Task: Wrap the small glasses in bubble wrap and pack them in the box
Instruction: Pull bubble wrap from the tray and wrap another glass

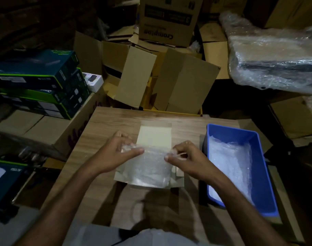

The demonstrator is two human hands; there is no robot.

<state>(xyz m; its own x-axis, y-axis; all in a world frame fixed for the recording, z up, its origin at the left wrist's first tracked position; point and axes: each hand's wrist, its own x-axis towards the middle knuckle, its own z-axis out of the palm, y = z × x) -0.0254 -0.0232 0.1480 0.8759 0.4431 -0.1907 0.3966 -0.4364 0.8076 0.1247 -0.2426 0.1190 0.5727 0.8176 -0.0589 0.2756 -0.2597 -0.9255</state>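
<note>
Two hands — left hand [122, 150], right hand [182, 157] — pinch opposite ends of a clear bubble-wrap sheet [148, 167] stretched crosswise over the flat pale cardboard box [155, 134].

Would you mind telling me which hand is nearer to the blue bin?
Right. The right hand pinches the bubble wrap just beside the blue bin; the left hand grips the wrap's far edge, across the small box.

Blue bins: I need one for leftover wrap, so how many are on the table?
1. The blue bin sits at the table's right edge, beside the right hand, holding bubble wrap.
</note>
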